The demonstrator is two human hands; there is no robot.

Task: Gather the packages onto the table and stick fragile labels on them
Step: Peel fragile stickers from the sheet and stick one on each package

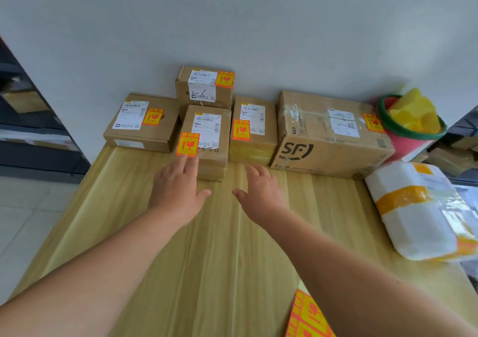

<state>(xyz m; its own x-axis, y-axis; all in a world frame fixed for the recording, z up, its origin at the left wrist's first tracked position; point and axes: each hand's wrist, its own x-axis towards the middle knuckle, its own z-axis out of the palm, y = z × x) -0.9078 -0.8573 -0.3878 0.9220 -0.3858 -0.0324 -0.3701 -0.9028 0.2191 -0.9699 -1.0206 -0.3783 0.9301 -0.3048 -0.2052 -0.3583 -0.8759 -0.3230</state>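
With the small brown cardboard boxes [207,140] left of the large SF-printed carton [328,134] labelled, left hand [178,189] and right hand [261,194] hover spread and empty; the white plastic-wrapped parcel [419,215] to the carton's right probably needs a sticker next.

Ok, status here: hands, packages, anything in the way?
Left hand open, fingers at front box's fragile label; right hand open, empty. All five boxes labelled; white parcel shows none. Nothing in the way.

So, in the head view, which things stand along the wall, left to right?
Flat cardboard box → front middle box → narrow box → SF box → pink bucket. The rear middle box overlaps the front one, so it is left out.
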